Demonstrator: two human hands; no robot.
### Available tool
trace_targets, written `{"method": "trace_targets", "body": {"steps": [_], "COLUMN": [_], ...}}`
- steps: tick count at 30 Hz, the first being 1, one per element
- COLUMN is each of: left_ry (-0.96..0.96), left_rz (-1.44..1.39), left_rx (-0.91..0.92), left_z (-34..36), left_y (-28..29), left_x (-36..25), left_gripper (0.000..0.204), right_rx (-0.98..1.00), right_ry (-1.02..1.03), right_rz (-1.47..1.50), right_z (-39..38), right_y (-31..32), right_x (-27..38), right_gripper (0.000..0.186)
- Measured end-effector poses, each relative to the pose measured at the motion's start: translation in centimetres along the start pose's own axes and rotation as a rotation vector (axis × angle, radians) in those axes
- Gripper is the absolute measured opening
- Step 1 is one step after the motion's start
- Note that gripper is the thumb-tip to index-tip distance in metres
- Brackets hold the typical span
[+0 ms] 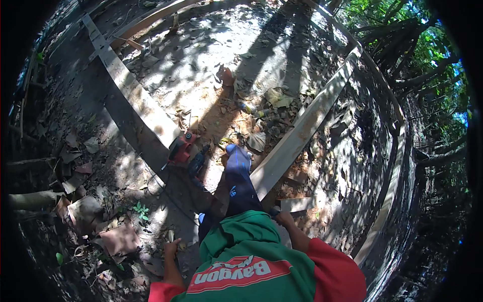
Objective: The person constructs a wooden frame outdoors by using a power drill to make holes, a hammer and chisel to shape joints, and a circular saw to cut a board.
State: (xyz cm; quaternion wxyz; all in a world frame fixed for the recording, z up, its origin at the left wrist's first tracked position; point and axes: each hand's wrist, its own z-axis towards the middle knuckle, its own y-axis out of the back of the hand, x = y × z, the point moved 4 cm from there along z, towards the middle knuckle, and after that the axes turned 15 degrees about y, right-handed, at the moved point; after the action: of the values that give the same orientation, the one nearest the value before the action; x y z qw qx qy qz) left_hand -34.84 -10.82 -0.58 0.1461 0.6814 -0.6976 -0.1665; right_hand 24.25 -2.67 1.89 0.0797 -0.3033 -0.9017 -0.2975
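My left hand hangs at the lower left beside my green and red sweatshirt, fingers loosely apart over leafy ground. My right hand is closed around a dark object I cannot make out, beside my hip. Ahead, a red power tool rests at the near end of a long pale board, with a dark blue tool and cord beside it. My leg in dark blue stretches between that board and another long beam running up to the right.
More timber runs along the right and a beam crosses the back. Small litter, dry leaves and reddish flat pieces lie on the dirt. A pale branch or log juts in at left; tangled trees stand at right.
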Motion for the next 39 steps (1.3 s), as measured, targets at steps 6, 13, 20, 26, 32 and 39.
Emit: {"method": "trace_targets", "body": {"steps": [6, 13, 20, 26, 32, 39], "left_ry": [0.309, 0.684, 0.615, 0.342, 0.351, 0.896], "left_rz": [-0.380, -0.537, -0.890, -0.659, -0.928, -1.061], "left_rx": [-0.022, -0.075, -0.163, -0.313, -0.392, -0.362], "left_z": [-5.0, -21.5, -21.9, -14.0, -8.2, 0.5], "left_y": [-8.3, -20.1, -27.3, -24.9, -36.6, -64.9], "left_x": [-2.7, 6.2, 1.3, -4.6, -1.1, 13.8], "left_gripper": [0.037, 0.038, 0.038, 0.052, 0.055, 0.079], "right_rx": [0.178, -0.273, 0.017, 0.448, 0.745, 0.728], "right_ry": [0.254, 0.604, 0.675, 1.131, 1.194, 1.442], "right_rz": [-0.441, -0.604, -0.971, -1.266, -1.372, -1.668], "right_z": [22.7, 31.7, 33.0, 30.4, 32.8, 40.3], "right_y": [13.8, 35.8, 37.7, 24.2, -3.2, -18.1], "right_x": [-2.4, 16.0, 22.0, 23.3, 21.7, 17.9], "right_gripper": [0.034, 0.026, 0.035, 0.030, 0.055, 0.048]}}
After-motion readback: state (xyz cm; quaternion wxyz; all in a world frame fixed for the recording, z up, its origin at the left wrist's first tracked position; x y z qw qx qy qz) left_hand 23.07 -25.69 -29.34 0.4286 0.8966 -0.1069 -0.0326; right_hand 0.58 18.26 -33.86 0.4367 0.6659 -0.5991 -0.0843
